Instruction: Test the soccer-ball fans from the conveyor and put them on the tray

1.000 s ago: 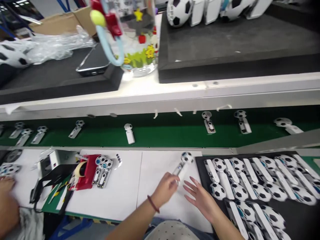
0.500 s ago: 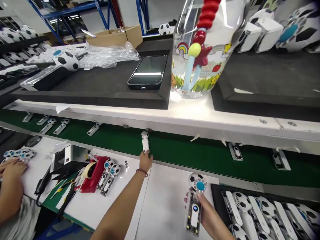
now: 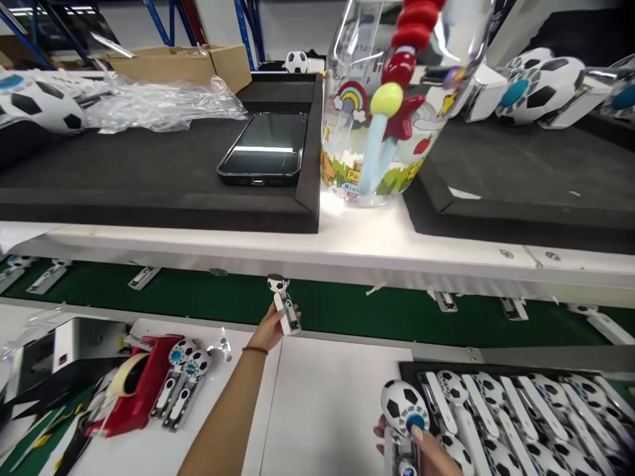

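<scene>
the left hand (image 3: 272,329) is standing far out at the near edge of the green conveyor belt (image 3: 337,312), its fingers wrapping a slim white gadget with a football-patterned head (image 3: 286,311); that gadget's long axis is running near to far, head end far and leaning left. the right hand (image 3: 432,453) is keeping near and right, thumb and fingers pinching a clear-bodied gadget with a football-patterned head and blue disc (image 3: 398,411), whose lower end is passing out of view. the loaded black tray (image 3: 413,371) is lying just right, nearer this hand than the left.
</scene>
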`<state>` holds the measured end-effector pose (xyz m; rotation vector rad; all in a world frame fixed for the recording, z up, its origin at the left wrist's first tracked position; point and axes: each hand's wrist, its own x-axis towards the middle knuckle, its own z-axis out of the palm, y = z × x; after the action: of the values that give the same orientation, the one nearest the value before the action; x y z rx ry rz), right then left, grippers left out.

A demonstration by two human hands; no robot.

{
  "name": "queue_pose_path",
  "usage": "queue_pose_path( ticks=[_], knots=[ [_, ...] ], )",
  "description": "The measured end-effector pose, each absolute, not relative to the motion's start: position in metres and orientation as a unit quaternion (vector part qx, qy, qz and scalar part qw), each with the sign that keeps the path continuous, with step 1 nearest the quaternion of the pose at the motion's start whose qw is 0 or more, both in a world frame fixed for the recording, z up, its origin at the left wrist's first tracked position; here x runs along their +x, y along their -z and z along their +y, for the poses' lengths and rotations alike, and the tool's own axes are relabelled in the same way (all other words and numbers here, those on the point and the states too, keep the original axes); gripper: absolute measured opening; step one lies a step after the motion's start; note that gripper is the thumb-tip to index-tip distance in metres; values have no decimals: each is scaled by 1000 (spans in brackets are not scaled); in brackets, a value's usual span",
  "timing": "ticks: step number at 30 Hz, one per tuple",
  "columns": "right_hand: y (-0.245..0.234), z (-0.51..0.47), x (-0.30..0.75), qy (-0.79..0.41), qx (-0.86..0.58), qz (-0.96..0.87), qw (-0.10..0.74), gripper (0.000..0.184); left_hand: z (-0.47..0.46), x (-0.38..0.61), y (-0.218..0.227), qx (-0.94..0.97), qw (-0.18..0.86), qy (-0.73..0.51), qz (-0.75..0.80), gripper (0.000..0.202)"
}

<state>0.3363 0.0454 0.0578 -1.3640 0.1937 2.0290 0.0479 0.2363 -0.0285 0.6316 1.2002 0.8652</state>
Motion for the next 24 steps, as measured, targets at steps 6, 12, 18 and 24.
queue_pose_path(
  ticks=[6, 12, 18, 24],
  knots=[
    [-55, 40, 293, -744, -497, -122, 430, 51, 125, 60, -36, 136, 829, -454, 296, 49],
    [-60, 15, 275, -704, -504, -212, 453, 54, 84, 78, -78, 67, 830, -433, 346, 61],
    [-69, -7, 273, -642, -547, -241, 480, 51, 61, 89, -94, 73, 813, -402, 414, 63],
    [-93, -18, 277, -755, -456, 8, 471, 41, 40, 94, -85, 50, 821, -357, 444, 52]
  ],
)
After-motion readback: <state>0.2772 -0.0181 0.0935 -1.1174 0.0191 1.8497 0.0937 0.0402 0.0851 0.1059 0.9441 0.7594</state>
